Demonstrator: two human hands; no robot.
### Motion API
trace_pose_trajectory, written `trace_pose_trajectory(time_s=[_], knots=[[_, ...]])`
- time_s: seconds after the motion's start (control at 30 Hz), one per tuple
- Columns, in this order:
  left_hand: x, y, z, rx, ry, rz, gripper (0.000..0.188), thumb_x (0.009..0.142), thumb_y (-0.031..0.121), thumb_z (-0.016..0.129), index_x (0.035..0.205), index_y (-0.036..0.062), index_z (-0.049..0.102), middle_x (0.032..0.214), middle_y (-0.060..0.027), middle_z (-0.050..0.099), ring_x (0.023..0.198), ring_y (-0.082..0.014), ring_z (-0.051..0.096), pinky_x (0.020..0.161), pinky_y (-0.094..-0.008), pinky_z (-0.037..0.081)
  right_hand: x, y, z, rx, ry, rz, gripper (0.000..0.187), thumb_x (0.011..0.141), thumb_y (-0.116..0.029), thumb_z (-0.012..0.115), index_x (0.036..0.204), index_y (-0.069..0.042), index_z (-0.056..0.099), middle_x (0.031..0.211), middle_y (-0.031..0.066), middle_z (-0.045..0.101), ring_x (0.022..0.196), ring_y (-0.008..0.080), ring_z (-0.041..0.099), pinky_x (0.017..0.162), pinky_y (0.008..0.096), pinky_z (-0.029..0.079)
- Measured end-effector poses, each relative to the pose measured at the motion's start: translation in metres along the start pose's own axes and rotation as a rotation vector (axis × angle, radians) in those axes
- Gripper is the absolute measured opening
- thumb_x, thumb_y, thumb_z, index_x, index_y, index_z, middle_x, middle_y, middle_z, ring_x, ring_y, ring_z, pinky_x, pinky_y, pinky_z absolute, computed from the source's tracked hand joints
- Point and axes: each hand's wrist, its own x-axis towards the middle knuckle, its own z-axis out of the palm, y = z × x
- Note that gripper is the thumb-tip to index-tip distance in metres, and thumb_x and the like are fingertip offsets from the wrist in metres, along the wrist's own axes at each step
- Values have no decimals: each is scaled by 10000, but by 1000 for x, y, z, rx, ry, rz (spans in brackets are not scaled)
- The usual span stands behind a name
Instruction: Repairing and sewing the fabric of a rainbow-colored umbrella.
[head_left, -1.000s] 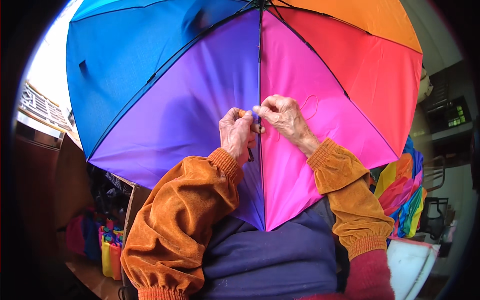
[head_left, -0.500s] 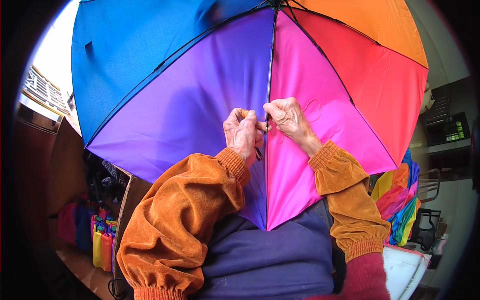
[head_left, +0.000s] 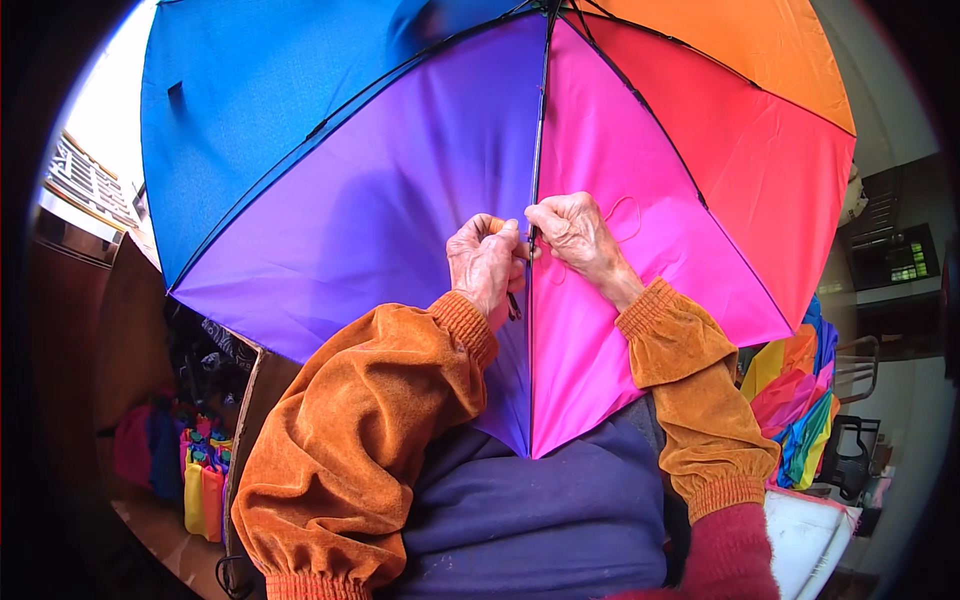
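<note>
An opened umbrella (head_left: 390, 220) with blue, purple, pink, red and orange panels leans over my lap, its inside and black ribs facing me. One rib (head_left: 540, 150) runs down the seam between the purple and pink panels. My left hand (head_left: 484, 262) is closed at this rib, fingertips against it; a small dark tool end sticks out below the fingers, its kind unclear. Just right of the rib, my right hand (head_left: 580, 238) is closed in a pinch, its fingertips hidden. A loop of pink thread (head_left: 636, 222) shows beside it on the pink panel.
Folded rainbow fabric (head_left: 795, 400) lies in a heap at the right, above a white board (head_left: 808, 540). Small colourful bundles (head_left: 205, 485) stand low on the left beside a cardboard edge (head_left: 262, 400). Dark blue cloth (head_left: 540, 510) covers my lap.
My left thumb and fingers have shifted slightly at the rib, and the finger that reached across it is drawn back. My right hand stays almost still.
</note>
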Motion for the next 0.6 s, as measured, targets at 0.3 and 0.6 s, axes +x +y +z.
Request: trace_pose_trajectory(time_s=[0.3, 0.6], knots=[[-4, 3, 1, 20, -14, -55, 89, 873, 81, 487, 805, 73, 430, 664, -137, 589, 412, -53, 332, 365, -211, 273, -1, 2, -3, 60, -33, 49, 291, 830, -177, 540, 579, -29, 524, 489, -33, 426, 395, 23, 360, 350, 204, 268], [-6, 3, 5, -26, 43, -26, 101, 902, 114, 440, 814, 91, 396, 653, -139, 582, 411, -64, 329, 369, -223, 276, -2, -2, -3, 160, -22, 125, 278, 823, -185, 550, 587, -40, 527, 496, -36, 426, 375, 20, 352, 323, 182, 251]])
